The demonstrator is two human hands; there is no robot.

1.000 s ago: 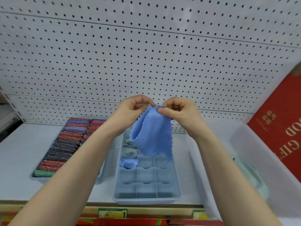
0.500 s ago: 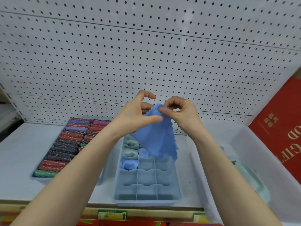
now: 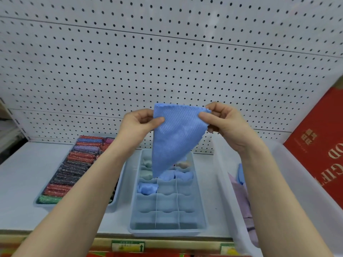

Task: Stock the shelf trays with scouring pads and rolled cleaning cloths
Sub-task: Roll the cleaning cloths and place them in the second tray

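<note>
A blue cleaning cloth (image 3: pixel 174 138) hangs as a downward triangle in front of the pegboard. My left hand (image 3: pixel 138 125) pinches its upper left edge and my right hand (image 3: pixel 225 120) pinches its upper right corner. Below it stands a pale blue divided tray (image 3: pixel 168 227); several rear compartments hold rolled cloths (image 3: pixel 147 188) in blue, green and pink, partly hidden by the hanging cloth. To the left, a second tray (image 3: pixel 41 205) is packed with rows of glittery scouring pads (image 3: pixel 78 164) in red, dark, purple and green.
A clear plastic bin (image 3: pixel 225 201) on the right holds loose pink and blue cloths (image 3: pixel 241 184). A red gift box (image 3: pixel 319 141) leans at the far right. White pegboard (image 3: pixel 167 62) backs the shelf. Price labels (image 3: pixel 128 246) line the shelf's front edge.
Both hands have moved apart along the cloth's top edge, and the bunched cloth now hangs spread out flat as a triangle.
</note>
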